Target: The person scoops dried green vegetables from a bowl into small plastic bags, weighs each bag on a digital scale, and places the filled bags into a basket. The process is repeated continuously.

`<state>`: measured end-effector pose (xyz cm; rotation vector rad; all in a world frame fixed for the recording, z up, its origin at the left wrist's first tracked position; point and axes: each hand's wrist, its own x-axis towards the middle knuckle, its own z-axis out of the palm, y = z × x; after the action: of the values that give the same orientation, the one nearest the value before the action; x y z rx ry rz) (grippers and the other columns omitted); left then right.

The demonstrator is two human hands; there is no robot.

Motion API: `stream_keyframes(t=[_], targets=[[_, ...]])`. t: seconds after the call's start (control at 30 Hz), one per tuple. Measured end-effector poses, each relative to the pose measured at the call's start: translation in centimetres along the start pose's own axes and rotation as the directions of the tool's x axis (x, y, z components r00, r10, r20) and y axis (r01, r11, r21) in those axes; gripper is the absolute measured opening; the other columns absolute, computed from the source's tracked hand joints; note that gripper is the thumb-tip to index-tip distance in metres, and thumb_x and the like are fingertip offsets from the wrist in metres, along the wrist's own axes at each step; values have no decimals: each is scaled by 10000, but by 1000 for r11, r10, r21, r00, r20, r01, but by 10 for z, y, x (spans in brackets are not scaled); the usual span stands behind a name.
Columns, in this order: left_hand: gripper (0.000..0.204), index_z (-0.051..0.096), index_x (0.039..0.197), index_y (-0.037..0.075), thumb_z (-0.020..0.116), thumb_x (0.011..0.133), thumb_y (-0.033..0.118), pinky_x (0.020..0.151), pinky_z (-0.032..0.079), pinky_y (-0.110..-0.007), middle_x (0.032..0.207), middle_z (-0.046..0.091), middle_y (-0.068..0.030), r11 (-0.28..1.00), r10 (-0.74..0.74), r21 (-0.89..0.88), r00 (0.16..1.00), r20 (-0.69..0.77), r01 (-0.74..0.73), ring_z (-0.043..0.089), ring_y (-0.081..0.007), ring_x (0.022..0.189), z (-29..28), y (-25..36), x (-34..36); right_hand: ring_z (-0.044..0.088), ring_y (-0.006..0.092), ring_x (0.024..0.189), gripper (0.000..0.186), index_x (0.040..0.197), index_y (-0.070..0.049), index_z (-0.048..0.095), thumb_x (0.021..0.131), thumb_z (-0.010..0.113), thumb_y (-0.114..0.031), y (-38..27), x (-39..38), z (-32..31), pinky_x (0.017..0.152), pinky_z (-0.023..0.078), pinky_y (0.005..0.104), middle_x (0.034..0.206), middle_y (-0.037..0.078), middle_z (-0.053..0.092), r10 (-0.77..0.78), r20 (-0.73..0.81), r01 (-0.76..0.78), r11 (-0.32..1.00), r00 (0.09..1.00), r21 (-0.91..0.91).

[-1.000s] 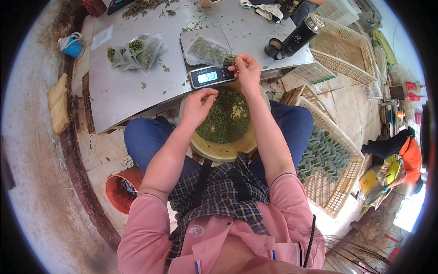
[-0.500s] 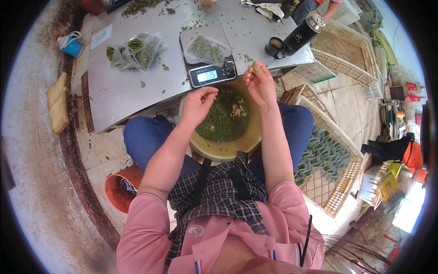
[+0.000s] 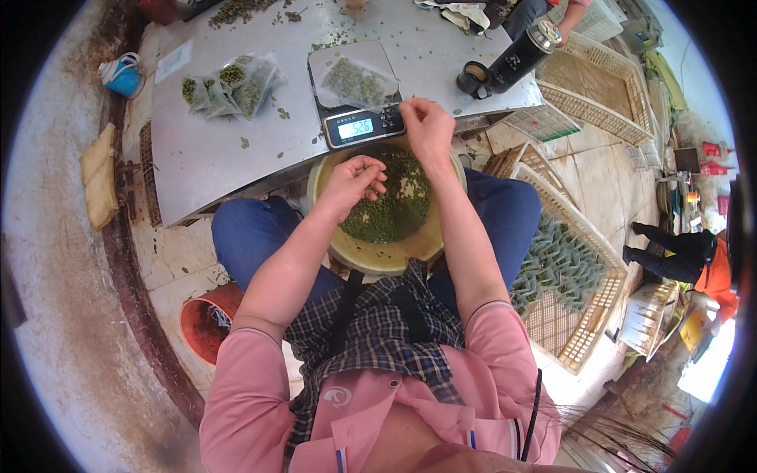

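My right hand is at the right corner of the digital scale, beside its button panel. Its fingers are pinched together, and whatever lies between them is hidden. A clear plastic bag of small green pieces lies on the scale's pan, its right end close to my fingertips. Lower and to the left, my left hand hovers over the yellow basin with fingers curled toward the thumb. I cannot make out anything in them. Inside the basin, between my knees, is a heap of small green pieces.
Filled clear bags lie on the metal table at left. A black thermos and its cup stand at right. A pale crate of filled bags sits by my right leg, a red bucket by my left.
My right hand has moved left and slightly up to the scale's corner; before, it held a small green piece. My left hand has shifted slightly right and down over the basin.
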<state>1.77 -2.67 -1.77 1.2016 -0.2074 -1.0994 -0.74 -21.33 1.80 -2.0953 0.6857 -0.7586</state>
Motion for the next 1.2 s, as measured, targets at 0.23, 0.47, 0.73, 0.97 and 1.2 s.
stream_keyframes(t=[0.23,0.47,0.73,0.97,1.2], targets=[[246,540,1192,28,529,976,144,747,530,-261,1048,608,-79,996,73,-39,994,-83,-77,639,-156,921,0,-2,-1,560,301,1091,373,1126,-17,607,760,674,-2,8,-13,-76,948,435,380,1079,157,632,-299,-287,137,871,910,-473],[293,470,1279,25,441,993,81,890,514,-319,1239,575,-139,971,28,-234,996,-80,-46,590,-188,1093,11,-2,-5,626,280,926,180,949,-78,693,770,715,-81,-3,-97,-42,770,517,382,993,105,652,-241,275,264,963,931,-47],[298,455,1276,2,418,986,59,910,522,-333,1211,576,-159,977,42,-204,994,-99,-62,596,-216,1098,7,-3,-5,641,245,759,146,965,-54,676,819,667,-50,-4,-101,-20,661,513,348,863,93,647,-217,220,216,976,951,30],[281,469,1244,-28,392,980,30,873,549,-339,1154,582,-181,975,33,-220,998,-55,-45,635,-247,1030,11,2,-9,639,90,669,97,975,8,648,904,607,-41,14,-90,-41,587,484,228,788,42,652,130,274,-214,928,953,303],[498,386,1389,-1,525,925,114,867,537,-344,1278,557,-179,874,180,477,975,-132,-97,606,-293,1101,5,-17,-8,634,264,942,283,1062,-71,653,784,706,-85,58,-28,-102,803,504,371,1062,119,645,-92,-91,25,826,992,-562]])
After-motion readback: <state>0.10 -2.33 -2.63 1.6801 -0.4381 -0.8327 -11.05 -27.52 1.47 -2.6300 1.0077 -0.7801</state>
